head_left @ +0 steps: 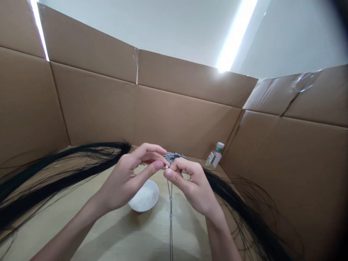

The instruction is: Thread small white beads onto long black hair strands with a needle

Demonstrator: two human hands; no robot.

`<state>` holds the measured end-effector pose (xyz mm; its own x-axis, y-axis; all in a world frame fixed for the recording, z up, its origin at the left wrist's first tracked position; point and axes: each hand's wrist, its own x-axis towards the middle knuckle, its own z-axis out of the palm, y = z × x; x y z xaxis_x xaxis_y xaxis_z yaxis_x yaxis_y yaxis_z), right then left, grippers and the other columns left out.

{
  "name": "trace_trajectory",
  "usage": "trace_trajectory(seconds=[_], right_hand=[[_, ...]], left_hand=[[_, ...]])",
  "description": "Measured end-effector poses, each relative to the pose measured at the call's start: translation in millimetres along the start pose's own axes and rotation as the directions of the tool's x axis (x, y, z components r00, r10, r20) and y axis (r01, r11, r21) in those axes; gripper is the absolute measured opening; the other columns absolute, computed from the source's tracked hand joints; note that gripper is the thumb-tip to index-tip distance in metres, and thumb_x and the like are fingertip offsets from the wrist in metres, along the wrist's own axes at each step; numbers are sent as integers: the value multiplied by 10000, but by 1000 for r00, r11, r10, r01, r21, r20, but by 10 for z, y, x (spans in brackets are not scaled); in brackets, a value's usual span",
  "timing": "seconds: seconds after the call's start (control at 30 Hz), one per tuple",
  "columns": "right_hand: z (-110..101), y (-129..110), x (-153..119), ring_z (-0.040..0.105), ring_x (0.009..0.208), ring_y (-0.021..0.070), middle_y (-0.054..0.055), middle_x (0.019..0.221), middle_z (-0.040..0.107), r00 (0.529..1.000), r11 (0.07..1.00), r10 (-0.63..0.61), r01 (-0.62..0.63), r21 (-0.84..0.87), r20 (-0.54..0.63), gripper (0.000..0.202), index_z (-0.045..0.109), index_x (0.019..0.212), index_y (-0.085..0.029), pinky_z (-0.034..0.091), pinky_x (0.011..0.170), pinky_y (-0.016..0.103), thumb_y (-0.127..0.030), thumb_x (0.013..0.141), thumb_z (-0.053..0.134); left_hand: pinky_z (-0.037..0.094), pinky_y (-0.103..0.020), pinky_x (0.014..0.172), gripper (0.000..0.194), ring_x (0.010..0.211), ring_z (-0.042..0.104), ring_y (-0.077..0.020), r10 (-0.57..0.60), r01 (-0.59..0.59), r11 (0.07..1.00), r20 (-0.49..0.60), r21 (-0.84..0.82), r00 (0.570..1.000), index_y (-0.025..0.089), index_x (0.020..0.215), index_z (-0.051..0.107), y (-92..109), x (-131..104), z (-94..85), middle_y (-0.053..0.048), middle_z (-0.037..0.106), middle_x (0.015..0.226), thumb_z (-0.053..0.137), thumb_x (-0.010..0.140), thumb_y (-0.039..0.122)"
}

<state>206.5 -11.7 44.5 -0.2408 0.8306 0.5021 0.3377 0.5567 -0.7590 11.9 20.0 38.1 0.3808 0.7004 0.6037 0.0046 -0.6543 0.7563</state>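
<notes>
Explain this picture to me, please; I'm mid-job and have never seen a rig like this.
There is no machine: you see a person's bare left hand and right hand. The one picture comes from a camera on their head, looking forward and down.

Their fingers meet around a tiny whitish piece; which hand grips it is unclear. Below run thin dark cords with small clear beads.

On the pale surface sits a white bowl with whitish contents. Beyond are a patterned bundle and capped bottle, before cardboard walls.

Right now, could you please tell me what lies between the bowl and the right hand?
The head view shows dark cords between the bowl and the right hand.
</notes>
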Motion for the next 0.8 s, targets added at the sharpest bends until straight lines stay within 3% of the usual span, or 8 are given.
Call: trace_trajectory(seconds=[0.17,0.27,0.37,0.47,0.6,0.7,0.8], right_hand=[[8,21,33,424,640,119,-54,657,487,998,992,43,-48,114,53,337,592,696,-195,319,613,285,-383,963,671],[35,35,54,456,640,121,-54,660,522,999,995,39,-36,91,-26,311,619,700,-197,351,624,284,-382,916,745],[70,44,69,546,725,140,-39,747,619,984,996,-78,71,-49,-160,180,692,792,-214,413,710,298,-323,882,803],[118,60,80,601,852,168,-8,880,679,956,968,-219,187,-169,-197,47,740,903,-237,449,804,330,-264,941,742],[168,84,82,595,962,188,22,986,656,927,941,-287,226,-253,-240,64,750,932,-237,468,866,350,-212,965,701],[134,89,75,582,1028,196,28,1047,638,944,945,-255,197,-260,-210,81,749,925,-240,467,914,360,-194,962,694],[37,95,63,592,1069,201,18,1076,649,987,965,-142,120,-235,-80,103,723,854,-234,458,969,384,-177,938,712]], left_hand=[[484,-273,809,112,901,669,-155,56,-60,995,39,85,998,270,956,705,-16,56,-7,21,725,952,613,1014,293],[457,-279,831,139,936,626,-149,96,-96,985,10,140,995,244,924,654,-40,76,-1,15,671,1002,571,1033,266],[426,-291,824,168,925,577,-145,119,-109,962,-25,252,993,234,916,606,-49,66,3,16,617,985,513,1056,242],[405,-301,825,178,934,544,-148,137,-117,937,-37,329,990,235,918,570,-44,50,17,21,586,970,477,1068,215],[387,-311,838,184,948,521,-155,158,-131,919,-41,372,987,236,911,551,-62,60,52,22,567,974,465,1070,208],[389,-321,837,180,937,519,-163,113,-82,948,-85,309,990,237,924,538,-109,79,77,17,560,972,448,1079,254],[395,-324,827,178,926,523,-168,55,-15,975,-172,223,984,237,949,534,-153,96,82,8,560,983,440,1083,307]])
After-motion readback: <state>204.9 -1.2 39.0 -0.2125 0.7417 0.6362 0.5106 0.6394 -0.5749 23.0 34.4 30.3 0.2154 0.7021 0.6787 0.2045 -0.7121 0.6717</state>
